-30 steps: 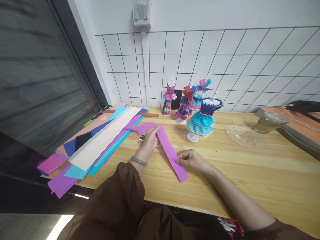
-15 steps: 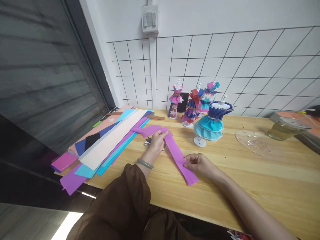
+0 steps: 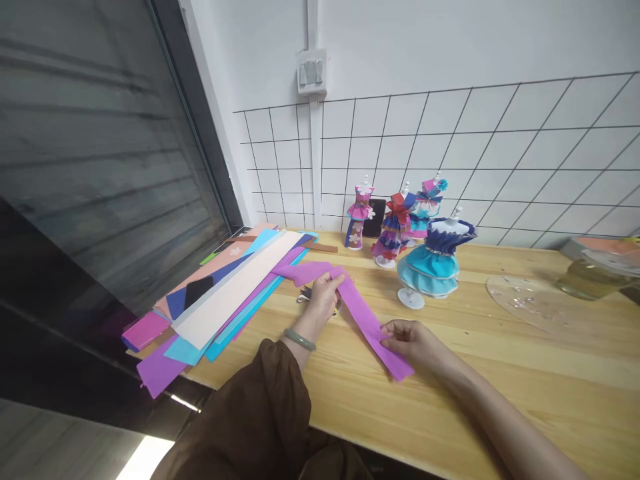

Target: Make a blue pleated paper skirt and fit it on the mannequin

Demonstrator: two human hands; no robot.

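Note:
A long purple crepe paper strip (image 3: 364, 316) stretches between my two hands above the wooden table. My left hand (image 3: 326, 293) pinches it near its middle, thumb on top. From there, the strip's far part runs left to the stack of coloured paper sheets (image 3: 240, 291). Lower down, my right hand (image 3: 406, 341) grips the strip's right edge between thumb and fingers, close to its free end. Partly hidden behind my left hand lie scissors (image 3: 303, 295), with dark and yellow parts showing.
Several small dress forms stand at the back, the nearest in a blue ruffled dress (image 3: 431, 265). A dark phone (image 3: 199, 291) rests on the paper stack. To the right are a clear plate (image 3: 520, 303) of small bits and a glass bowl (image 3: 590, 279). A wire grid covers the wall.
The camera view has tilted up and turned slightly left, so everything sits lower and further right. Both hands keep their hold on the purple strip, with little other movement.

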